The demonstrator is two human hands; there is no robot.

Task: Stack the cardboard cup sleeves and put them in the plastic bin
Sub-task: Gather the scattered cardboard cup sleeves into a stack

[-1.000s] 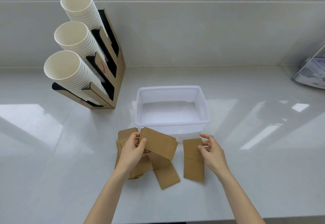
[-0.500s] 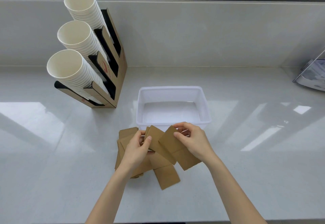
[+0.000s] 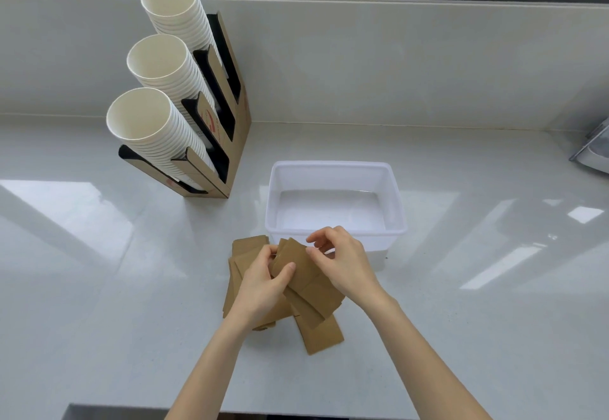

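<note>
On the far left of your white counter [image 3: 99, 304]: one cardboard cup rack [image 3: 227, 143], tilted, holding three rows of nested white paper cups [image 3: 155, 123]. Near centre, left of the bin: a loose pile of flat brown cardboard sleeves [image 3: 245, 248] lying on the counter, overlapping at odd angles; one sleeve [image 3: 324, 337] pokes out toward you at the near edge. Your left hand [image 3: 260, 283]: closed on a small held stack of sleeves [image 3: 304, 274], thumb pressed on its top face, fingers hidden beneath. Your right hand [image 3: 342, 263]: thumb and forefinger pinching the far right edge of the same held stack, remaining fingers curled loosely above it. Just beyond both hands: one clear plastic bin [image 3: 393, 195], rectangular, upright, with no sleeves inside. At the far right edge: a grey item [image 3: 593, 153], mostly cut off, not identifiable.
</note>
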